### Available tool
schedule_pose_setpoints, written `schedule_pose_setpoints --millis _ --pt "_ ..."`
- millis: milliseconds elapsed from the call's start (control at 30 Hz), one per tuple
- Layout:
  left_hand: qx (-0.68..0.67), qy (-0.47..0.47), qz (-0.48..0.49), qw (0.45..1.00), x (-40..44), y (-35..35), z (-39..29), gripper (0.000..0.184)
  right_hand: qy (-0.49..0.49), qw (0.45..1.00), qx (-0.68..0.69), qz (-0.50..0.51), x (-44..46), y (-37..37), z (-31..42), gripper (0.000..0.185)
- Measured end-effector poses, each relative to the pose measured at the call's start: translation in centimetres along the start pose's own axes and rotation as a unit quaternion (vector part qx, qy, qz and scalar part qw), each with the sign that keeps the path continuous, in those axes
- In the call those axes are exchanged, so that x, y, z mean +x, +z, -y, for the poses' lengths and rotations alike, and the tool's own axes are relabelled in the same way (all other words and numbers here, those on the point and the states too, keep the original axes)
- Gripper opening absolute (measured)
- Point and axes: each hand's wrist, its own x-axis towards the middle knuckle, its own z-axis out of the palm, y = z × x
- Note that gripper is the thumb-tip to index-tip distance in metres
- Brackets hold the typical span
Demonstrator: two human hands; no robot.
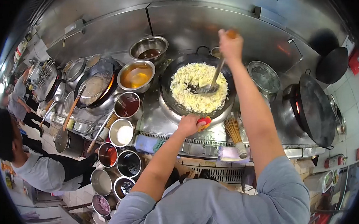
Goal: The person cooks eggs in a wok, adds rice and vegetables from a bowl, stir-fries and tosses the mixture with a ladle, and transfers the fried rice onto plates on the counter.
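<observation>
Wok (168, 77) (food (184, 98) inside) | left fingers (193, 119) at near rim, clamping red cloth (204, 122) | right fingers (223, 34) clamping ladle (218, 73)

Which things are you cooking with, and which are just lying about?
In use now:
- big wok
- yellow-and-white food inside it
- long stirring tool, in the right hand
- red pad, in the left hand

Probably just lying about:
- stick brush
- folded blue cloth
- tilted wok on the right
</observation>
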Motion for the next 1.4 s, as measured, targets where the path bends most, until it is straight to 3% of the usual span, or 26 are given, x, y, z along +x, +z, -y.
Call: schedule_pose_setpoints --millis 33,67,133,167,267,300,367,400,467,533,567,667,733,767,867,933,967,1000,1067,1200,1233,1300,1400 --pt "0.001 0.002 -0.001 1.000 0.5 -0.5 -0.1 0.042 0.002 1.000 0.018 -0.025 1.0 -1.1 0.7 0.032" --pt "-0.001 0.002 -0.001 1.000 0.7 -0.7 -0.4 0.041 0.012 0.992 0.122 -0.040 0.5 -2.0 0.8 0.031" --pt "-0.013 0.016 -0.008 1.000 0.7 0.0 0.2 0.040 -0.001 0.979 0.199 -0.032 -2.3 -0.1 -2.9 0.030" --pt "-0.014 0.015 -0.003 1.000 0.5 -0.1 0.2 0.042 -0.083 0.994 0.038 0.053 -1.7 -0.1 -6.1 0.028" --pt "0.008 0.000 0.035 0.999 0.9 -0.5 0.0 0.044 0.008 0.997 -0.054 0.055 0.9 2.5 -0.6 0.030" --pt "-0.002 0.014 0.016 1.000 0.9 -0.1 0.4 0.045 0.005 0.997 -0.056 0.057 0.2 2.9 1.0 0.030" --pt "-0.013 0.030 -0.027 0.999 1.0 0.1 0.7 0.043 0.037 0.992 0.119 0.013 -3.6 2.5 3.1 0.032" --pt "-0.023 0.046 -0.066 0.996 0.6 0.5 0.6 0.042 -0.026 0.996 0.085 0.011 -4.3 3.4 -2.5 0.032" --pt "-0.011 0.041 -0.068 0.997 0.9 -0.3 -0.1 0.042 0.003 0.990 0.090 0.107 -4.9 2.0 -3.0 0.026" --pt "0.004 0.000 -0.020 1.000 0.7 -0.3 0.0 0.043 0.019 0.993 -0.005 0.120 -3.0 -0.5 1.5 0.028" --pt "-0.024 0.008 -0.017 1.000 0.9 0.0 0.3 0.043 0.115 0.988 0.032 0.097 -2.9 -1.7 5.4 0.030" --pt "-0.054 0.034 -0.035 0.997 1.0 0.2 0.7 0.041 0.044 0.999 0.002 0.000 -7.4 -5.0 9.1 0.030" --pt "-0.062 0.042 -0.038 0.996 1.0 0.2 0.5 0.040 -0.103 0.994 0.042 0.006 -10.4 -3.6 -0.5 0.032" --pt "-0.055 0.033 -0.042 0.997 1.4 0.2 0.7 0.040 -0.033 0.989 0.122 0.074 -9.8 -3.7 -2.6 0.033" --pt "-0.017 0.009 -0.025 1.000 2.0 -0.1 0.5 0.039 0.001 0.996 0.089 0.024 -11.9 -2.7 6.2 0.035" --pt "-0.013 0.037 -0.030 0.999 0.7 -0.1 0.4 0.039 -0.127 0.989 -0.040 0.067 -16.0 -3.2 7.8 0.036" --pt "-0.023 0.032 -0.026 0.999 0.7 0.2 0.6 0.040 -0.039 0.995 -0.024 0.084 -17.1 -3.9 4.1 0.034" --pt "-0.023 0.038 -0.021 0.999 0.4 0.0 0.4 0.040 -0.038 0.996 -0.027 0.077 -15.0 -4.8 3.6 0.034" --pt "-0.014 0.012 -0.018 1.000 0.5 -0.9 -0.1 0.039 0.061 0.993 0.097 -0.040 -8.1 -5.9 2.1 0.027" --pt "-0.030 0.044 -0.015 0.998 0.8 -1.1 1.6 0.038 0.020 0.978 0.190 -0.079 -6.7 -5.1 -3.7 0.022" --pt "-0.017 0.055 0.016 0.998 0.7 -1.1 1.6 0.038 0.008 0.971 0.213 -0.107 -7.4 -5.5 -3.4 0.020" --pt "0.017 0.056 0.067 0.996 1.6 -0.7 1.9 0.042 0.097 0.967 0.220 -0.090 -8.3 -3.5 -1.7 0.021" --pt "0.017 0.042 0.034 0.998 1.5 -0.1 1.4 0.042 0.145 0.973 0.164 -0.067 -9.1 -3.2 2.4 0.022"
